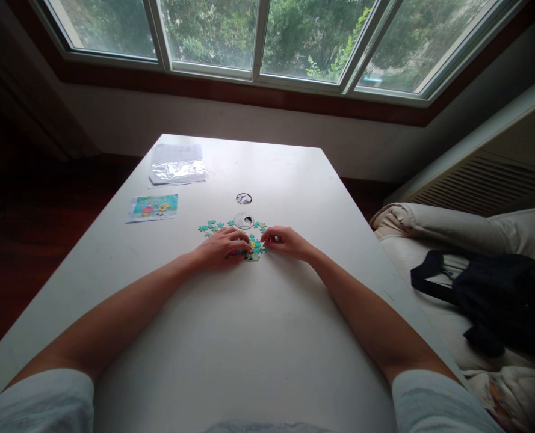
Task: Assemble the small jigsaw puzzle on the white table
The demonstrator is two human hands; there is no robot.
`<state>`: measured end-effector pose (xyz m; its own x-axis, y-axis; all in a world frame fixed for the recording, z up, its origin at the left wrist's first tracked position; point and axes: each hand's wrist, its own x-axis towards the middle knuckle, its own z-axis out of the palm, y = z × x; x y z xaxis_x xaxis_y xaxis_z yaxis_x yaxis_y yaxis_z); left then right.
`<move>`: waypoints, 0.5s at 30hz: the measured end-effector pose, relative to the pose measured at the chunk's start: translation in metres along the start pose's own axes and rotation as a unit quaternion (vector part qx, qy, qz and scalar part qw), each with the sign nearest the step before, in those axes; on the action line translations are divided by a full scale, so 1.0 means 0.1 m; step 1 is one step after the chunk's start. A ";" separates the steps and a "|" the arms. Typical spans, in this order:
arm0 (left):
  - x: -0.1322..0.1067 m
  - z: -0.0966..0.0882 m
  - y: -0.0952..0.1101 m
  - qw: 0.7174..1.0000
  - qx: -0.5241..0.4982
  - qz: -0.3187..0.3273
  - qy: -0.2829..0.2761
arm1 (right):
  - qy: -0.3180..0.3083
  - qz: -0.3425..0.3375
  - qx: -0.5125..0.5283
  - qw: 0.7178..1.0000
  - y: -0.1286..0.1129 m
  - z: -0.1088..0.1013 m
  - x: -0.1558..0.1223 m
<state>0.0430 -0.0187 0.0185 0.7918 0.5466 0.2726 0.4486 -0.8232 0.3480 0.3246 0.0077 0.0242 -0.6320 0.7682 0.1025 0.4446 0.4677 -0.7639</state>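
A partly joined jigsaw puzzle (254, 248) lies on the white table between my two hands, its pieces mostly teal with some yellow. My left hand (224, 245) rests over the puzzle's left side, fingers stretched and slightly bent across it, hiding part of it. At the right edge, my right hand (285, 240) has its fingers closed in a pinch at a teal puzzle piece (264, 248). Loose puzzle pieces (210, 227) are scattered just beyond my left hand, and a few more lie past the right fingertips.
Beyond the pieces are a round silver tin (244, 221) and another round disc (244, 198). A cartoon picture sheet (154, 207) and papers in a clear sleeve (178, 163) lie at the left of the table (258, 343). A black bag (506, 300) sits on the sofa (457, 228).
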 end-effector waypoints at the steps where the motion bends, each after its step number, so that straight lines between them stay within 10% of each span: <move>1: 0.00 0.00 0.00 1.000 0.001 -0.001 0.000 | 0.001 -0.002 -0.009 1.000 0.00 0.01 0.00; 15: 0.01 0.01 0.00 1.000 0.003 0.000 0.002 | 0.011 -0.044 -0.085 0.995 -0.01 0.08 0.02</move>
<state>0.0439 -0.0185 0.0180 0.7899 0.5471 0.2770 0.4508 -0.8243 0.3426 0.3182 0.0051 0.0205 -0.6607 0.7289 0.1792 0.4902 0.5998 -0.6324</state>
